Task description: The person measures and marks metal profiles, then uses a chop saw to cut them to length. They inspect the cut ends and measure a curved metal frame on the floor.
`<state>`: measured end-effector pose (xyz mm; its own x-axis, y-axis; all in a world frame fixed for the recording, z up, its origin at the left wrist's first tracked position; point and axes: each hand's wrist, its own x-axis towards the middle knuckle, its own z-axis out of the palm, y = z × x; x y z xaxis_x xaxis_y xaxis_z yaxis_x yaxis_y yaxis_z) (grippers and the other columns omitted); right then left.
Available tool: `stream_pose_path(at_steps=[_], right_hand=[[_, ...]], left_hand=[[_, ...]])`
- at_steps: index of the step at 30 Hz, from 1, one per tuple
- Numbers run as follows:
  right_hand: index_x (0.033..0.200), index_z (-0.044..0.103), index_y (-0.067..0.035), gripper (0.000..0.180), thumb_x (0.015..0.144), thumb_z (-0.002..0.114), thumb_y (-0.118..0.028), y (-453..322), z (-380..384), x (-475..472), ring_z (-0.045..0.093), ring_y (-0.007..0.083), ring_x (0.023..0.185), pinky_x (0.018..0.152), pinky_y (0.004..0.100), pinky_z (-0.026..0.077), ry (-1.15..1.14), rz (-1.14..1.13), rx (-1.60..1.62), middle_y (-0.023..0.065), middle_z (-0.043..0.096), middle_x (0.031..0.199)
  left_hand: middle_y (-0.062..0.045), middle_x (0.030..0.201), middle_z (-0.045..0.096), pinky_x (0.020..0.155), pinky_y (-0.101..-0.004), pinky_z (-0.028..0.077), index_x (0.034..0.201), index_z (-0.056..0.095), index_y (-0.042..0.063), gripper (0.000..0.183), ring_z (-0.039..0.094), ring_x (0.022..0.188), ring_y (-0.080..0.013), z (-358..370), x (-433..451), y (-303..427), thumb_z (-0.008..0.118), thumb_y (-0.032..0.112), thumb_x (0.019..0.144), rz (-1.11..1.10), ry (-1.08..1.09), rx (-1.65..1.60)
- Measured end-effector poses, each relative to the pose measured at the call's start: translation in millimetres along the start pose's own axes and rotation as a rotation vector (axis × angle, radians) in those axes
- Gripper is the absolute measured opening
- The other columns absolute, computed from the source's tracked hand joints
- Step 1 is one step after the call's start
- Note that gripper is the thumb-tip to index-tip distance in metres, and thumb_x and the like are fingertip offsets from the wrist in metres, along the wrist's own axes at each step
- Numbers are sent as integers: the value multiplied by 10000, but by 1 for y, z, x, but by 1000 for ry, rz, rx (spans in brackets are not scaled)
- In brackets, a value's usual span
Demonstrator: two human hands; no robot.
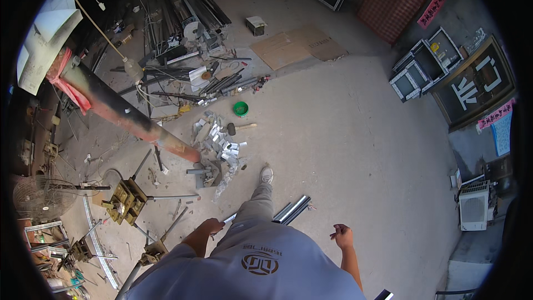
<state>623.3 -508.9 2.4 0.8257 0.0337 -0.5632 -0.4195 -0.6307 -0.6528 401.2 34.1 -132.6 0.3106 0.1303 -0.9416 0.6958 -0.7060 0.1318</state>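
Note:
My left hand hangs at the left of my body, its fingers curled round a slim object with a pale strip beside it; what exactly it is cannot be told. Out to the right, my right hand has bent fingers, and nothing plainly shows in it. Between the hands, several dark and silver metal profiles lie on the floor by my leg. One shoe is on the concrete in front of me. The end of another dark profile shows at the lower right.
A rusty pillar leans across the left view. Near it are cut metal pieces, a mallet, a green bowl and a yellowish machine on legs. Cardboard lies farther off. Framed panels and an air-conditioner unit line the right.

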Motion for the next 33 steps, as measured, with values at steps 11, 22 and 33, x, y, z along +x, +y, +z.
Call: stream_pose_path(at_steps=[11, 22, 33], right_hand=[[1342, 583, 44, 477, 925, 351, 34, -117, -62, 216, 757, 193, 793, 710, 291, 572, -167, 96, 33, 174, 786, 872], [1241, 676, -35, 314, 968, 532, -94, -282, -153, 557, 663, 120, 586, 554, 277, 497, -237, 70, -340, 122, 783, 794], [1005, 718, -3, 251, 1017, 594, -221, -629, -162, 858, 729, 183, 654, 656, 319, 552, -383, -285, -518, 128, 758, 720]], left_hand=[[-126, 958, 745, 802, -382, 563, 1174, 717, 86, 423, 710, 853, -233, -472, 66, 227, 627, 425, 937, 253, 485, -770], [-210, 846, 729, 684, -484, 578, 962, 710, -34, 574, 709, 661, -324, -539, 143, 302, 456, 479, 1006, 53, 283, -141], [-192, 1042, 745, 706, -448, 619, 1043, 729, -49, 684, 742, 876, -338, -557, 199, 414, 577, 604, 907, -271, -16, -841]])
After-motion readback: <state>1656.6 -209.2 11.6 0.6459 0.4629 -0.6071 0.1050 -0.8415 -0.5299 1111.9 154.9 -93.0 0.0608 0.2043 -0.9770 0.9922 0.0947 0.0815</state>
